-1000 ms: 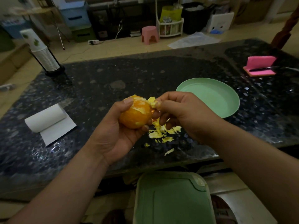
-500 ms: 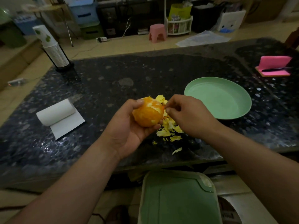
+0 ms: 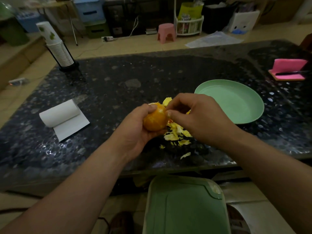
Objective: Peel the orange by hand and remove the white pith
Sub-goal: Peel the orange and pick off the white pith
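Observation:
My left hand (image 3: 135,130) cups a mostly peeled orange (image 3: 154,120) above the dark stone table (image 3: 118,92), thumb on its top. My right hand (image 3: 197,119) meets the fruit from the right, its thumb and forefinger pinched on a strip of pale peel (image 3: 167,100) that sticks up at the orange's top right. A heap of torn yellow peel pieces (image 3: 178,134) lies on the table just under and right of the fruit, partly hidden by my right hand.
An empty green plate (image 3: 236,102) sits right of my hands. A paper towel roll (image 3: 60,114) lies left. A stack of paper cups (image 3: 57,46) stands far left, a pink sponge with a knife (image 3: 288,70) far right. A green bin lid (image 3: 185,206) is below the table edge.
My right hand let go of one peel piece low at the fruit's side and moved up to pinch at the top. Both hands shifted right in view as the head turned.

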Motion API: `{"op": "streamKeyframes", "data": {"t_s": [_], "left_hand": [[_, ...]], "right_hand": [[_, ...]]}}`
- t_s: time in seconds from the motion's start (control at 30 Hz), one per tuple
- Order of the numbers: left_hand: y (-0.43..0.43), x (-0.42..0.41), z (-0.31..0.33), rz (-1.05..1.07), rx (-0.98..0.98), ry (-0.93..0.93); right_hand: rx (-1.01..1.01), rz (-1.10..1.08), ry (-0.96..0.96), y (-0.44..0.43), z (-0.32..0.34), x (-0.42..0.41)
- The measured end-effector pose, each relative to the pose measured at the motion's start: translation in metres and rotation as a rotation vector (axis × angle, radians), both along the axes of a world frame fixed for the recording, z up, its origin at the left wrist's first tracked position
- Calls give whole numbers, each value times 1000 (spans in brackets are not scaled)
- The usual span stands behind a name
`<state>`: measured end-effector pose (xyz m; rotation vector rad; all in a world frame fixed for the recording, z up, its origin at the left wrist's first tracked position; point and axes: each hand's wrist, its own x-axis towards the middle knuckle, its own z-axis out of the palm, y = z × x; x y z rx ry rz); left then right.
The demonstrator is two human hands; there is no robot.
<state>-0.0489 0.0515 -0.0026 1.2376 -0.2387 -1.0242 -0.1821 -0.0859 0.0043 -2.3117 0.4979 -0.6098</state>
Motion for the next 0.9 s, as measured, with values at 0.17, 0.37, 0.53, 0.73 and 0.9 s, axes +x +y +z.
{"op": "streamKeyframes", "data": {"t_s": [0.17, 0.37, 0.53, 0.73, 0.9], "left_hand": [[-3, -2, -2, 11, 57, -102], [-6, -4, -5, 9, 124, -254], [-6, -5, -4, 3, 168, -337], [-3, -7, 1, -1, 131, -280], [0, -6, 8, 34, 22, -69]], "right_hand": [[-110, 8, 39, 1, -4, 0], [-396, 46, 105, 2, -1, 1], [-530, 24, 64, 9, -3, 6], [-465, -10, 6, 11, -3, 6], [-196, -44, -49, 5, -5, 2]]}}
